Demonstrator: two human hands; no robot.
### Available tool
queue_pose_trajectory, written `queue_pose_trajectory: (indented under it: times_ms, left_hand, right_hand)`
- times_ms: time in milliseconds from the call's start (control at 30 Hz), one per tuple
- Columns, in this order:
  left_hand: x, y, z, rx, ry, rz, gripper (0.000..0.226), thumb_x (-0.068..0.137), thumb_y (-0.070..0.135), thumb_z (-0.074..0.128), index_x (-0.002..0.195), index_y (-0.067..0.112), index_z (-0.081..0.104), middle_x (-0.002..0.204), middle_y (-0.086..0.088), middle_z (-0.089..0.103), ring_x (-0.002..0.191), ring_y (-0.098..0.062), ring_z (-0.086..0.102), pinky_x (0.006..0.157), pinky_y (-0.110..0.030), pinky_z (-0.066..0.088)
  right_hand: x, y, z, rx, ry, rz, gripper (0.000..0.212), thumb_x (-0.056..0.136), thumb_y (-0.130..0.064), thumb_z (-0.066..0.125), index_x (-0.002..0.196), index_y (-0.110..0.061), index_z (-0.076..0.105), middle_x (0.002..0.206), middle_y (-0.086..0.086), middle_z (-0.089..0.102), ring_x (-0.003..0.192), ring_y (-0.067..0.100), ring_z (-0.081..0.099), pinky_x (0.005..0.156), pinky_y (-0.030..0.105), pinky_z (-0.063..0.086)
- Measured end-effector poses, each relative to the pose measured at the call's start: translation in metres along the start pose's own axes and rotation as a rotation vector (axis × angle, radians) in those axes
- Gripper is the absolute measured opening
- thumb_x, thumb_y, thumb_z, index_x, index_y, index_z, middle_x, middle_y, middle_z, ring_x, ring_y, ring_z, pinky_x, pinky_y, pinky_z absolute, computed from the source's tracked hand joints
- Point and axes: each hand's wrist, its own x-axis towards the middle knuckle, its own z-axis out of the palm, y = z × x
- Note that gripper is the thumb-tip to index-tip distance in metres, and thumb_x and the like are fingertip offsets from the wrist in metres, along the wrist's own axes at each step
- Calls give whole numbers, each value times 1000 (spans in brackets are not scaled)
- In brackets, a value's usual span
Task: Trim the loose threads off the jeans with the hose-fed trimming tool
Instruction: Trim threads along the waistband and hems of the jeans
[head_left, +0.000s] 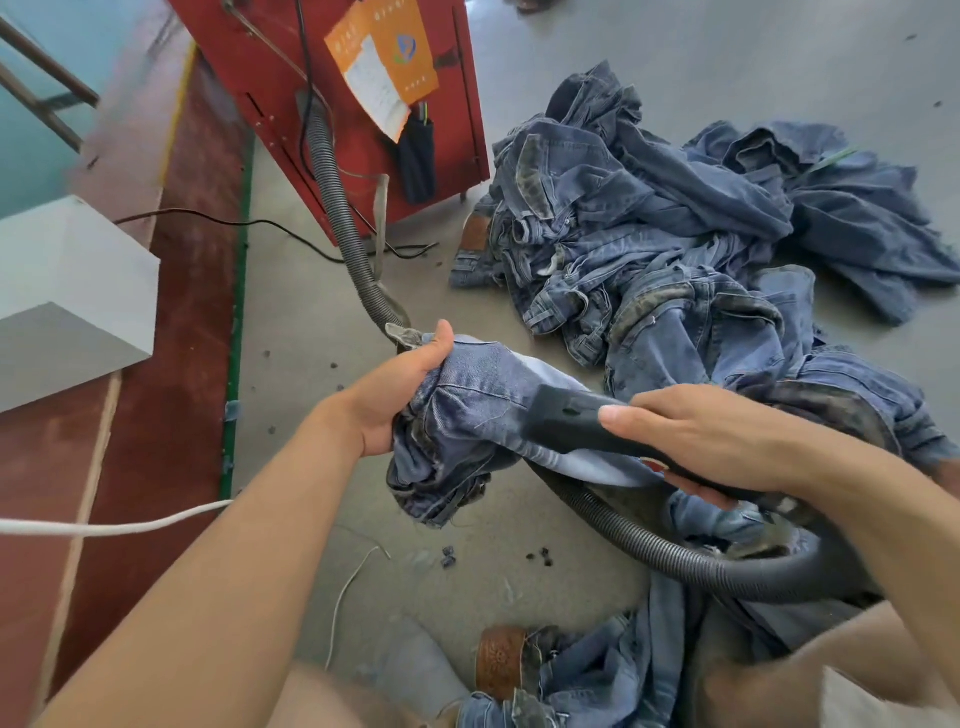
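Left grip bunching jeans above the floor; right grip wrapping the black trimmer, nose pressing on denim, hose trailing below; jeans pile lying beyond

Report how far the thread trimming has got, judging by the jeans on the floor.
Done: cannot tell; no finished stack is marked out. In hand: the left hand grips one bunched pair of jeans while the right hand holds the black trimming tool against the denim, its hose looping below. Left: apparently the big heap of jeans beyond.
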Motion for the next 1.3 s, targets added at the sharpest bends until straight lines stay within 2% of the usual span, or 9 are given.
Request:
queue_pose_trajectory:
  times_ms: [167, 333, 467, 733, 800, 900, 967, 1067, 1300]
  left_hand:
    - [-6, 3, -3, 59, -6, -35, 67, 94, 74, 47, 129, 22, 71, 137, -16, 66, 124, -37, 65, 96, -46, 58]
    - [-9, 3, -7, 82, 13, -33, 69, 92, 74, 51, 130, 20, 71, 136, -14, 67, 125, -33, 65, 95, -41, 58]
    - [-7, 3, -8, 110, 41, -21, 71, 89, 76, 53, 128, 21, 72, 135, -14, 67, 124, -35, 65, 106, -47, 51]
    - [-15, 9, -15, 98, 19, 7, 89, 85, 85, 48, 133, 13, 68, 136, -17, 66, 126, -35, 64, 104, -46, 54]
    - [-22, 14, -28, 21, 77, 54, 83, 93, 75, 50, 138, 7, 62, 138, -17, 64, 127, -35, 62, 110, -46, 46]
    - [-34, 18, -48, -188, 77, 191, 29, 92, 27, 58, 113, 8, 66, 108, -9, 59, 97, -30, 56, 97, -36, 46]
    - [-37, 18, -50, -235, -26, 252, 32, 89, 11, 54, 118, 4, 66, 111, -14, 66, 102, -32, 63, 91, -40, 54]
    - [-35, 16, -35, -50, -64, 226, 54, 93, 1, 54, 147, 2, 48, 142, -27, 57, 130, -44, 57, 101, -56, 53]
    - [-11, 15, -2, -222, 231, 235, 30, 101, 7, 56, 128, -2, 66, 120, -20, 72, 103, -30, 73, 83, -39, 63]
  right_hand:
    - [25, -21, 11, 88, -24, -215, 65, 101, -70, 42, 87, -8, 55, 62, 21, 65, 41, 22, 54, 46, 21, 43]
    - [20, -8, 0, 298, -10, -175, 69, 94, -78, 45, 83, -12, 59, 59, 10, 59, 44, 23, 51, 46, 25, 43]
    - [14, 3, -5, 170, -11, -33, 60, 95, -78, 43, 81, -26, 67, 58, 4, 59, 44, 20, 52, 43, 27, 44]
    - [18, -27, 19, 312, 8, -250, 70, 98, -77, 40, 75, -13, 57, 57, 14, 62, 43, 26, 54, 51, 37, 48]
    - [19, -23, 12, 457, 95, -147, 78, 90, -84, 45, 79, -8, 61, 61, 12, 62, 47, 27, 53, 47, 36, 47]
    - [15, -11, -2, 499, 161, 4, 81, 78, -91, 50, 76, -11, 63, 63, 14, 60, 49, 29, 52, 46, 35, 47]
    - [9, -3, -4, 449, 153, 27, 92, 73, -96, 50, 84, -6, 63, 65, 18, 62, 49, 31, 53, 47, 35, 48]
    - [0, 0, 2, 359, 110, -25, 87, 80, -94, 47, 83, -8, 59, 66, 24, 62, 46, 31, 53, 45, 33, 46]
    - [-11, -5, 12, 387, 80, -52, 77, 88, -84, 45, 82, -8, 58, 64, 24, 60, 45, 29, 52, 42, 30, 45]
